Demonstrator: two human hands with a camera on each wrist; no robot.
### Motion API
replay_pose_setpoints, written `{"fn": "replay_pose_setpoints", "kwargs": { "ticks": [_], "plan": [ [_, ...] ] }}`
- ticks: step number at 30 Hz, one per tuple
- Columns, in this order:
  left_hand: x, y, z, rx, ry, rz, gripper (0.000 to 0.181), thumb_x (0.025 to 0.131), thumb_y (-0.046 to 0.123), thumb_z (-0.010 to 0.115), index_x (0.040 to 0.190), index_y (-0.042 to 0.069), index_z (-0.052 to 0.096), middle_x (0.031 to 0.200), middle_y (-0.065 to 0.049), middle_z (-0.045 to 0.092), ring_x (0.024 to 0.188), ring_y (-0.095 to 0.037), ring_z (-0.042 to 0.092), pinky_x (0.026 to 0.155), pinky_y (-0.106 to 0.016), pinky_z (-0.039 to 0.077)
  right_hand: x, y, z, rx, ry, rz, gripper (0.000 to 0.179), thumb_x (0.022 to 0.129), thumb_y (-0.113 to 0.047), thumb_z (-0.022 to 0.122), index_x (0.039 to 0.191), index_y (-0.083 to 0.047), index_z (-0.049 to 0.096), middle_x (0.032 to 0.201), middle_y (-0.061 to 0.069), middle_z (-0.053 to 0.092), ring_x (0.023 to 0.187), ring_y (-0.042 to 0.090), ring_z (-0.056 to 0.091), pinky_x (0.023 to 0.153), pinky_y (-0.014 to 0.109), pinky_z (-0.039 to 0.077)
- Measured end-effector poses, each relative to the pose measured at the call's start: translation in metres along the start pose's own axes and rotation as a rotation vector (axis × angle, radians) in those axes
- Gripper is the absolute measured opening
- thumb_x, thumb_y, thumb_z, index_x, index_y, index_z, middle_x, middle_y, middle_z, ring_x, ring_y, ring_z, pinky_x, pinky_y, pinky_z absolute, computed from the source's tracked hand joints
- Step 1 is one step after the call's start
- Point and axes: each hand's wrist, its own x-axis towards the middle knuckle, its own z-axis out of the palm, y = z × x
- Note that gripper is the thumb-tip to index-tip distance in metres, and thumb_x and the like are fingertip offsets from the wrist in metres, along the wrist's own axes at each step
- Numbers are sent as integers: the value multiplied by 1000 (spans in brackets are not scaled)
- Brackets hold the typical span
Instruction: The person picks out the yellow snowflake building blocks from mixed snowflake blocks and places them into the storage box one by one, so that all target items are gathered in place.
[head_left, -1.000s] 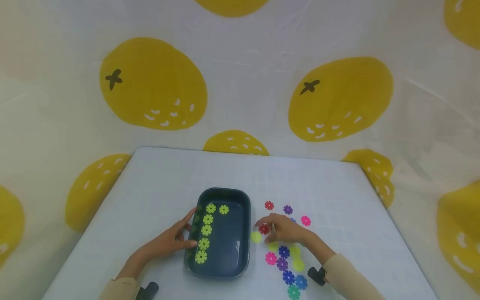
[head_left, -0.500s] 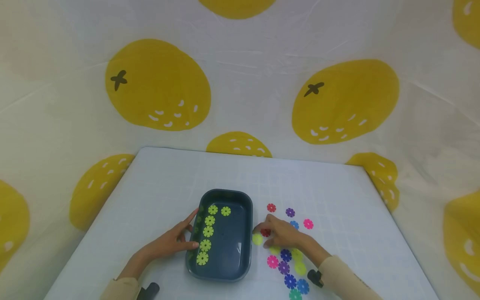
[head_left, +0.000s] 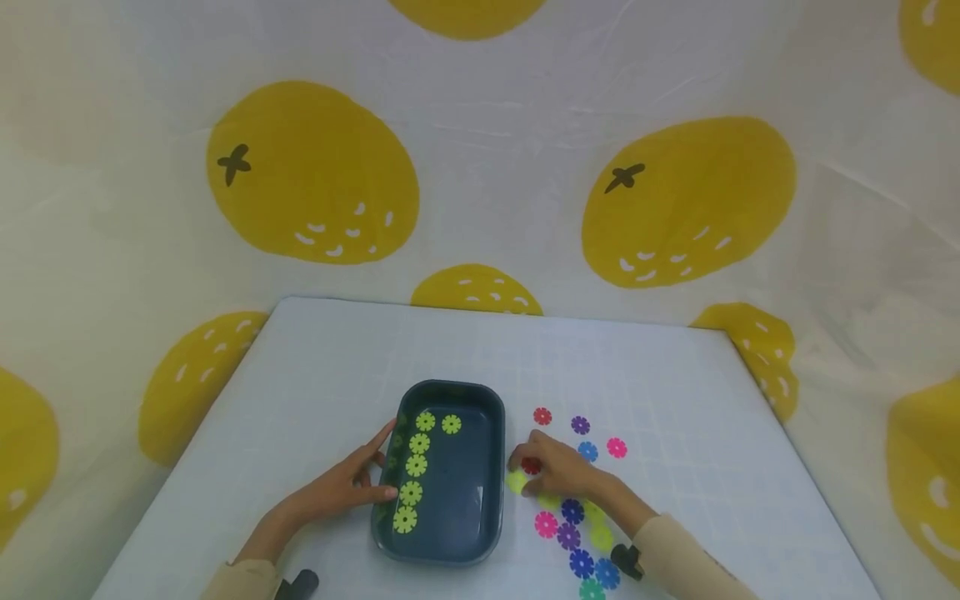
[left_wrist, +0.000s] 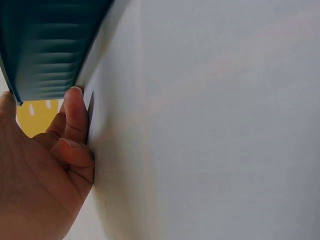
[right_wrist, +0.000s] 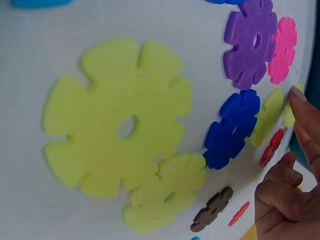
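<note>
A dark blue-green tray (head_left: 491, 500) sits on the white table, with several notched yellow-green interlocking discs (head_left: 416, 465) inside, most in a column along its left side. My left hand (head_left: 341, 483) holds the tray's left side, thumb on the rim and other fingers against the outer wall (left_wrist: 47, 60). Just right of the tray, my right hand (head_left: 558, 467) pinches a yellow-green interlocking disc (head_left: 516, 481) between thumb and index finger. In the right wrist view, the fingertip overlaps that disc's edge (right_wrist: 289, 115). Beneath the hand, a red disc (head_left: 531, 466) is partly hidden.
More loose discs lie right of the tray: pink (head_left: 546, 524), purple (head_left: 568, 536), dark blue (head_left: 581, 563), blue (head_left: 607, 573) and green (head_left: 592, 590). Farther back are red (head_left: 542, 416), purple (head_left: 581, 425) and pink (head_left: 617, 447) ones. A lemon-print cloth (head_left: 495, 192) hangs behind.
My right hand has lowered slightly toward the yellow-green disc beside the tray, and its thumb and index finger have closed in around it. The left hand stays on the tray.
</note>
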Motion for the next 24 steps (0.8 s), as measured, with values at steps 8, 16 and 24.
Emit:
{"fn": "replay_pose_setpoints", "kwargs": {
  "ticks": [8, 16, 24],
  "plan": [
    [-1, -2, 1, 15, 6, 8, 99, 88, 42, 74, 160, 35, 7, 121, -11, 48, 83, -16, 47, 69, -29, 41, -3, -2, 9, 67, 17, -8, 24, 82, -11, 79, 98, -23, 65, 88, -11, 60, 81, 6, 55, 75, 24, 51],
    [-2, 1, 1, 10, 6, 4, 98, 88, 42, 73, 160, 36, 7, 121, -11, 48, 83, -17, 47, 69, -29, 40, -9, -7, 12, 32, 46, 57, 14, 86, -13, 76, 100, -16, 75, 91, -8, 71, 79, 7, 60, 79, 32, 56],
    [-1, -1, 0, 15, 3, 10, 98, 88, 42, 74, 160, 37, 7, 122, -11, 48, 83, -17, 48, 69, -30, 41, -18, -8, 12, 347, 114, 127, 15, 91, -18, 71, 100, -8, 76, 79, -2, 70, 69, 12, 66, 67, 28, 56]
  ]
}}
